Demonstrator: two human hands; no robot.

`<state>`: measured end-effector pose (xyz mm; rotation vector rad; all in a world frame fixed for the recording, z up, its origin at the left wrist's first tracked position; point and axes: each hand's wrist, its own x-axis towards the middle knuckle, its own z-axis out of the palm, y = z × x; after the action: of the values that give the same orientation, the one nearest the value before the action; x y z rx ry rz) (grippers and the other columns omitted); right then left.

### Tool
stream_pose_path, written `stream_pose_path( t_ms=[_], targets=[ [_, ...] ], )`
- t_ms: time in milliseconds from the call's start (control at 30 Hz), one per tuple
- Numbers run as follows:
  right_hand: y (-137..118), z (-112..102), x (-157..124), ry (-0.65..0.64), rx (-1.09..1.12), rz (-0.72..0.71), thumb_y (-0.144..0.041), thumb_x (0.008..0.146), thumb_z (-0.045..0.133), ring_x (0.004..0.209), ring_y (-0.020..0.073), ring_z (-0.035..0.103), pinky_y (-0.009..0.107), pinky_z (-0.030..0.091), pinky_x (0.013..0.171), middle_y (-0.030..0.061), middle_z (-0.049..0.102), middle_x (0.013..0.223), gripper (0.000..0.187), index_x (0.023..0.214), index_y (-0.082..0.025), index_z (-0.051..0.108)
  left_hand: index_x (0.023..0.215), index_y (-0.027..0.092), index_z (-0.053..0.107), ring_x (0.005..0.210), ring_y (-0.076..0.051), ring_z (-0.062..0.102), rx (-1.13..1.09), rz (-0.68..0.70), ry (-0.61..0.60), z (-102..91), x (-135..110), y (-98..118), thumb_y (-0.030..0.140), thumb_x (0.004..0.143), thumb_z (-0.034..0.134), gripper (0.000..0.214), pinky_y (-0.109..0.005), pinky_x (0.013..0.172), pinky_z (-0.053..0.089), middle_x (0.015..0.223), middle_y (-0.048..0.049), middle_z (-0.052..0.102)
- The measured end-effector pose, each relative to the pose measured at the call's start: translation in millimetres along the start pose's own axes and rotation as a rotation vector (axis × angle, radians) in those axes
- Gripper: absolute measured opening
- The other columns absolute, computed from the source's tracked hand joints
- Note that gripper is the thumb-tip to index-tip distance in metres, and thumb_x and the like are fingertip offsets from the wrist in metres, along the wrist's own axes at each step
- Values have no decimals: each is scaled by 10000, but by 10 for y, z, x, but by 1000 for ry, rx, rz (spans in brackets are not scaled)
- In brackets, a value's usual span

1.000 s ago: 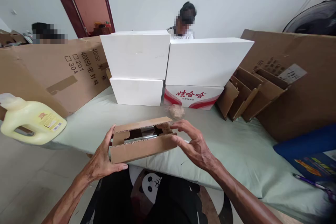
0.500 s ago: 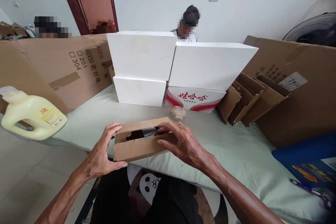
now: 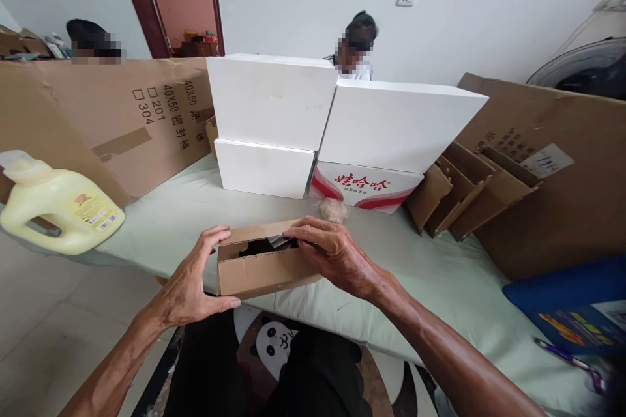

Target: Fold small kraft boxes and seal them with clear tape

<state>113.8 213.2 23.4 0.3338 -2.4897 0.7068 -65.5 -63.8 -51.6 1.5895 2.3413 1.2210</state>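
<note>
A small brown cardboard box (image 3: pixel 259 270) rests at the near edge of the pale green padded surface (image 3: pixel 440 273). My left hand (image 3: pixel 188 283) grips its left end, thumb under the front wall, fingers over the top. My right hand (image 3: pixel 332 254) lies across the right half of the box top, fingers curled down on the flap. Through the gap between the flaps a dark, shiny item (image 3: pixel 267 246) shows; I cannot name it.
Stacked white boxes (image 3: pixel 274 101) and a red-printed carton (image 3: pixel 364 186) stand behind, with a person behind them. Large cardboard sheets (image 3: pixel 122 117) lean left and right. A cream jug (image 3: pixel 59 205) hangs at left. Folded cartons (image 3: pixel 469 186) and a blue bag (image 3: pixel 577 300) lie right.
My right hand moved left onto the box top and pressed the right flap down, narrowing the opening. The left hand kept its hold on the box's left end.
</note>
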Motion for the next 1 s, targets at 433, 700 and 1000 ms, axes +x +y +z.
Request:
stream_pose_path(
  t_ms=[433,700,1000],
  targets=[
    [79,151,176,138,-46,-44,-202,1107,593,712,126,572,278,435,639,17,624,830,257,930,-212,779,1551,338,444,1544,-414,501,8,66,-25,7,47,2,359,830,873,839,-565,1151,564,1720,-175,378],
    [366,-198,398,809,346,279,-414,981,761,585,117,525,280,467,571,-24,613,730,222,863,-235,705,1448,330,547,1504,-413,524,97,78,68,3,-23,-117,424,928,764,571,-550,1088,592,1670,-150,438],
    [1219,-155,-345,874,320,627,-612,817,772,597,140,596,260,496,526,18,702,720,417,836,-198,721,1528,382,515,1469,-471,524,212,27,330,-215,-9,-459,503,916,775,675,-759,1205,482,1547,-112,507]
  ],
)
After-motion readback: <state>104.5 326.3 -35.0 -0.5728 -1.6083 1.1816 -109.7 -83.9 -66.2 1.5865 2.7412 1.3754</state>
